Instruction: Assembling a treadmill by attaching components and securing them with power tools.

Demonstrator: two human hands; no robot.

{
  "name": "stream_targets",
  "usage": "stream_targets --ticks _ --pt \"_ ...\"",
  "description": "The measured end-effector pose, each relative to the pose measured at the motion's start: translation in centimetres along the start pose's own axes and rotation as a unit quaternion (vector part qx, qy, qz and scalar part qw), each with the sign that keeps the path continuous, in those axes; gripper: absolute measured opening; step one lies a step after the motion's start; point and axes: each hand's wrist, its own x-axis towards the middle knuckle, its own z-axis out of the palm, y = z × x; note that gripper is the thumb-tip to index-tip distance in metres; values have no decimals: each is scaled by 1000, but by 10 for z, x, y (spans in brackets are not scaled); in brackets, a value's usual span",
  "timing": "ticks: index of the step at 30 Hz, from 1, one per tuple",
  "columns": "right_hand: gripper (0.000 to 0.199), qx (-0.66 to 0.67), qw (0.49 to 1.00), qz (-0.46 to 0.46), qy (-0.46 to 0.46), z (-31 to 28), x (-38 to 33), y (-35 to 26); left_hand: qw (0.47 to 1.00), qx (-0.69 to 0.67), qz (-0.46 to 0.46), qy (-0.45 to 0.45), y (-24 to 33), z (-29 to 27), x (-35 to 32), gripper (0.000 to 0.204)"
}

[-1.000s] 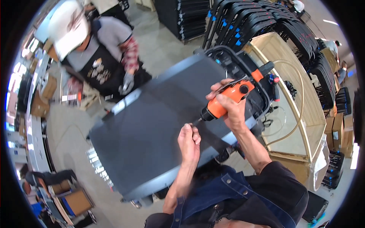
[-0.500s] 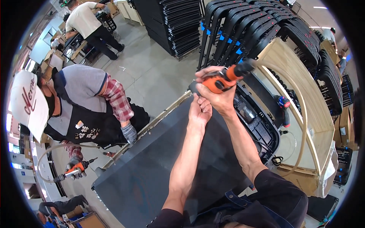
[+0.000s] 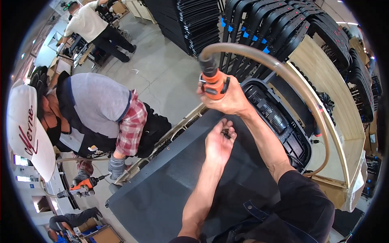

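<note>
R hand [image 3: 230,100] wrapped round driver [image 3: 213,88] by panel's [image 3: 162,182] far-R corner; bit hidden. L hand [image 3: 218,145] half-curled, cupping screws [image 3: 226,133] over panel. Prob. mid screw-driving; next move needs driver held sq., steady.

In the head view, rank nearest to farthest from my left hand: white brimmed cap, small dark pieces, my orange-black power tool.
1. Small dark pieces: in your left hand.
2. Orange-black power tool: ahead, in your right hand.
3. White brimmed cap: far left.
</note>
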Motion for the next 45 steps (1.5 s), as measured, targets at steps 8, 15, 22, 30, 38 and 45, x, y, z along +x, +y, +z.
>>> stream_targets --ticks 8,15,22,30,38,45 --pt "38 69 997 14 31 -16 -3 26 981 153 120 -24 -9 -28 -26 36" --pt "40 103 991 42 73 -34 -24 5 955 215 203 -21 -14 -49 -37 29" --pt "49 417 906 8 74 -39 -80 -36 933 244 263 -34 -25 -59 -71 36" --pt "48 456 882 -7 122 -6 -119 -47 921 257 291 -34 -25 -80 -105 31" --pt "46 389 903 35 179 22 -116 -49 663 541 507 104 -15 -75 -110 22" --pt "39 185 982 -12 28 75 -34 -25 587 705 378 129 73 -87 -44 24"
